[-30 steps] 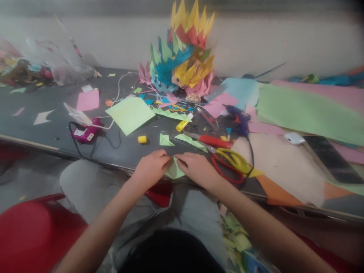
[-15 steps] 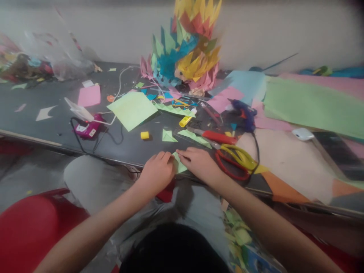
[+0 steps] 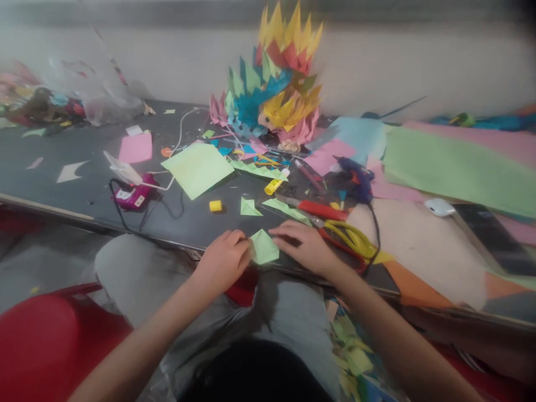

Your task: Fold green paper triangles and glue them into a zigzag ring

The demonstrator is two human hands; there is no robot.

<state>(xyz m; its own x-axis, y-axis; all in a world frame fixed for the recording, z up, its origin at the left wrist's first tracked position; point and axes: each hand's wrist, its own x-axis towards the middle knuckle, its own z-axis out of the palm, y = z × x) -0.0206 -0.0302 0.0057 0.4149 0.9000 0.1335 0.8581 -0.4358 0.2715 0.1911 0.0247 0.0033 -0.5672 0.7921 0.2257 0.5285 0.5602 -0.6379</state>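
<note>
A: Where is the main piece?
B: Folded green paper (image 3: 264,249) is seen at the front edge of the counter (image 3: 188,223), set between the two hands, point turned away from the person, crease lines visible.
A: Left hand (image 3: 226,257)?
B: Placed at the paper's left edge, fingers curled, contact made. Whether the grip is pinched on it or just pressed can't be told; underside is hidden.
A: Right hand (image 3: 307,248)?
B: Grip is released. Fingers are held apart, tips just beside the paper's right edge; whether it is touched can't be told.
A: Nearby stuff?
B: Just beyond the paper, a small green piece (image 3: 250,207) and a green strip (image 3: 288,211) are laid. Yellow cap (image 3: 215,206) is seen to the left, glue stick (image 3: 274,186) farther back. Yellow-handled scissors (image 3: 354,239) and a red-handled tool (image 3: 322,210) are crowded near the right hand.
A: Rest?
B: Light green sheet (image 3: 197,170) is spread behind the cap. Glue gun (image 3: 359,180) is parked behind the scissors. Phone (image 3: 494,237) is placed far right. Multicoloured paper model (image 3: 272,100) is stood at the back, scraps strewn before it. Magenta power strip (image 3: 134,192) is positioned left, cables attached.
</note>
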